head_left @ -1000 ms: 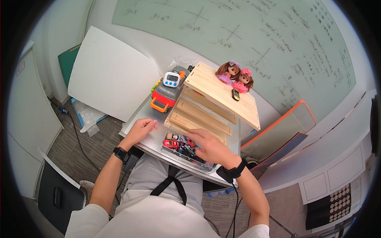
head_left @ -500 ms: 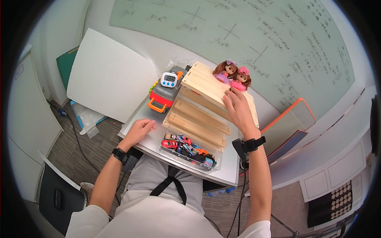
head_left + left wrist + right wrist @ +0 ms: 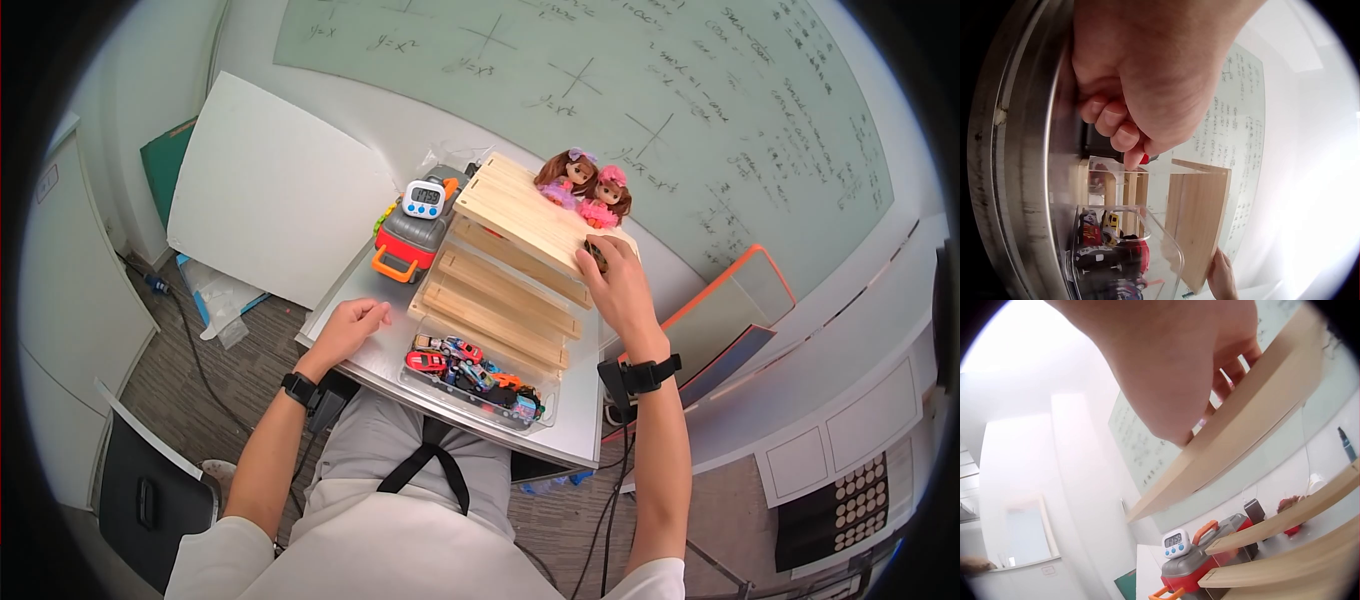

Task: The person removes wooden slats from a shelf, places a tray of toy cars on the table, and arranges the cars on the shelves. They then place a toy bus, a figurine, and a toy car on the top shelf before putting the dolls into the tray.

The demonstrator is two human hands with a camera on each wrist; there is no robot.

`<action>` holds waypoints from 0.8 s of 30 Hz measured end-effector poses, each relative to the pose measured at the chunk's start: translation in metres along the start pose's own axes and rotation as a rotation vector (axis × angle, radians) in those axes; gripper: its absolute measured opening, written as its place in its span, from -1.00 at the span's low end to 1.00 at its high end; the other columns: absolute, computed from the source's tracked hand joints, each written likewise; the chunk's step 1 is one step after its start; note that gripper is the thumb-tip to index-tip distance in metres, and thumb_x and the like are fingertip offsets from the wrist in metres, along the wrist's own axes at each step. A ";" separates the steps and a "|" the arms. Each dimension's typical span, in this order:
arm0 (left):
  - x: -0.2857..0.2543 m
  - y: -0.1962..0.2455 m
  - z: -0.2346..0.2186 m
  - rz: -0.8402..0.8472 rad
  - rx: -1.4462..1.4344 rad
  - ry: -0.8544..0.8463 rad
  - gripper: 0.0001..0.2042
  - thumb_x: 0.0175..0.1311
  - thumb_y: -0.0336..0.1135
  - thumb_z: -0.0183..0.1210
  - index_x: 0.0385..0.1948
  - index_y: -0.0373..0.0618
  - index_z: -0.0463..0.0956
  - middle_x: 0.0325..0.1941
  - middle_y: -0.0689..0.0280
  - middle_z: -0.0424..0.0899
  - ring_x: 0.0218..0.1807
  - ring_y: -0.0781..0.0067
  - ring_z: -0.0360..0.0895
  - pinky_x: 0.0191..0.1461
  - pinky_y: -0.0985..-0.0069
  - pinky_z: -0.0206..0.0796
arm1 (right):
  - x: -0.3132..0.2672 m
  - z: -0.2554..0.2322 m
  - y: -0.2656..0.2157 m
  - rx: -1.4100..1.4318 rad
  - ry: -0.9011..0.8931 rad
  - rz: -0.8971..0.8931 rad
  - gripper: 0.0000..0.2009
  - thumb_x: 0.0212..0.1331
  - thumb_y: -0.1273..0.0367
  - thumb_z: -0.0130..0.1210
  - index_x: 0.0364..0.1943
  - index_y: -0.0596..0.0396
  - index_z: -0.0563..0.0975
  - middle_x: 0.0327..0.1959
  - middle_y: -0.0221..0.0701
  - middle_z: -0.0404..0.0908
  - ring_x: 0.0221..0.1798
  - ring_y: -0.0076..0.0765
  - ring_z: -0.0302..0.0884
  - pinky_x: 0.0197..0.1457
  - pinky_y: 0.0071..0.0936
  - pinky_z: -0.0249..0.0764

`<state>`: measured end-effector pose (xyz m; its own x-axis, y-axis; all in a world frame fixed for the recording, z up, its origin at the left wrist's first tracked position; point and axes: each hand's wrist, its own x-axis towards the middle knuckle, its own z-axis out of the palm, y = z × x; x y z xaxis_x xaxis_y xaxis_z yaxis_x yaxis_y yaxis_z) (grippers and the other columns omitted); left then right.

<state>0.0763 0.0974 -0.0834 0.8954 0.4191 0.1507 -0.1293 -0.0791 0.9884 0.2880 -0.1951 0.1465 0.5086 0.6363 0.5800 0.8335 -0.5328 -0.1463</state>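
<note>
Wooden shelf [image 3: 515, 205] — toy car [image 3: 597, 254] I saw right hand [image 3: 624, 288] grip, likely for steadiness; left hand [image 3: 352, 328] lay empty, loosely curled.

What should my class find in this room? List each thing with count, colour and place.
Table: one, silver, centre
Wooden rack: one, pale, on table
Dolls: two, brown-haired, in purple and pink, rack's top
Toy car: one, dark, rack's top, mostly hidden
Clear box: one, colourless, on table before rack
Toy cars: several, mixed colours, in box
Toolbox: one, grey and red, beside rack
Digital timer: one, white, on toolbox
Writing board: one, pale green, behind rack
Panel: one, white, left of table
Orange-edged board: one, grey, right of table
Chair: one, black, lower left
Wrist straps: two, black, one per arm
Left hand: one, bare, at table's edge
Right hand: one, bare, around toy car
</note>
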 end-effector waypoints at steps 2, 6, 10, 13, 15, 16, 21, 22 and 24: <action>0.000 -0.001 0.000 0.005 -0.009 0.004 -0.66 0.56 -0.14 0.13 -0.37 -0.21 0.64 -0.53 0.55 0.42 -0.44 0.76 0.25 -0.35 0.64 0.12 | -0.006 -0.001 -0.001 -0.018 0.016 -0.020 -0.59 0.35 0.17 0.23 0.10 0.21 0.64 0.12 -0.10 0.64 0.13 0.05 0.63 0.20 -0.16 0.57; 0.001 -0.002 -0.001 0.005 0.014 -0.006 -0.65 0.56 -0.14 0.13 -0.37 -0.21 0.64 -0.54 0.56 0.40 -0.45 0.76 0.23 -0.36 0.63 0.11 | -0.019 -0.015 -0.011 -0.033 -0.010 -0.065 -0.62 0.32 0.20 0.28 0.09 0.17 0.65 0.13 -0.11 0.64 0.13 0.03 0.63 0.19 -0.18 0.58; 0.000 0.001 0.000 0.000 0.025 0.002 -0.65 0.56 -0.13 0.13 -0.37 -0.21 0.64 -0.54 0.56 0.40 -0.45 0.76 0.24 -0.36 0.63 0.11 | -0.028 -0.021 -0.016 -0.068 0.011 -0.157 -0.70 0.30 0.32 0.30 0.05 0.16 0.66 0.10 -0.15 0.66 0.11 -0.01 0.65 0.16 -0.20 0.60; 0.000 -0.001 0.000 0.004 0.000 0.004 -0.65 0.56 -0.13 0.13 -0.37 -0.22 0.64 -0.52 0.54 0.43 -0.44 0.75 0.25 -0.35 0.63 0.13 | -0.037 -0.021 -0.020 -0.031 0.087 -0.249 -0.76 0.30 0.38 0.29 0.00 0.14 0.67 0.01 -0.19 0.71 0.05 -0.03 0.68 0.10 -0.22 0.62; 0.000 -0.001 -0.001 -0.002 0.005 -0.002 -0.66 0.56 -0.13 0.13 -0.36 -0.22 0.64 -0.51 0.53 0.45 -0.43 0.75 0.27 -0.34 0.63 0.15 | -0.049 -0.017 -0.029 0.048 0.072 -0.277 -0.77 0.29 0.40 0.29 -0.01 0.13 0.67 -0.03 -0.20 0.73 0.02 -0.03 0.69 0.08 -0.23 0.62; 0.000 -0.001 -0.002 -0.007 0.011 -0.008 -0.66 0.56 -0.14 0.13 -0.36 -0.22 0.64 -0.50 0.52 0.48 -0.42 0.74 0.28 -0.33 0.63 0.16 | -0.057 -0.014 -0.036 0.126 0.058 -0.305 -0.79 0.29 0.42 0.29 -0.02 0.12 0.67 -0.07 -0.21 0.74 -0.01 -0.03 0.71 0.06 -0.23 0.63; 0.001 -0.004 -0.001 0.011 0.016 0.010 -0.66 0.56 -0.14 0.14 -0.35 -0.22 0.65 -0.49 0.51 0.51 -0.41 0.74 0.31 -0.31 0.63 0.19 | -0.104 0.026 -0.039 0.203 -0.236 -0.323 -0.80 0.28 0.41 0.29 -0.04 0.12 0.69 -0.07 -0.20 0.76 -0.05 -0.04 0.74 0.04 -0.24 0.64; 0.001 -0.004 -0.001 0.013 0.028 0.010 -0.66 0.56 -0.14 0.15 -0.35 -0.22 0.65 -0.49 0.51 0.51 -0.41 0.74 0.31 -0.31 0.63 0.20 | -0.111 0.035 -0.036 0.217 -0.353 -0.302 -0.79 0.28 0.39 0.29 -0.04 0.11 0.69 -0.07 -0.20 0.76 -0.04 -0.03 0.73 0.05 -0.23 0.64; 0.000 -0.004 -0.001 0.019 0.023 0.009 -0.67 0.56 -0.14 0.15 -0.35 -0.22 0.65 -0.49 0.51 0.51 -0.41 0.73 0.31 -0.31 0.63 0.20 | -0.122 0.047 -0.033 0.233 -0.471 -0.281 -0.78 0.28 0.37 0.29 -0.04 0.11 0.69 -0.07 -0.19 0.76 -0.03 -0.02 0.72 0.05 -0.22 0.64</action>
<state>0.0765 0.0986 -0.0868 0.8891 0.4253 0.1693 -0.1359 -0.1080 0.9848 0.2086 -0.2290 0.0435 0.2581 0.9426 0.2121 0.9485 -0.2055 -0.2410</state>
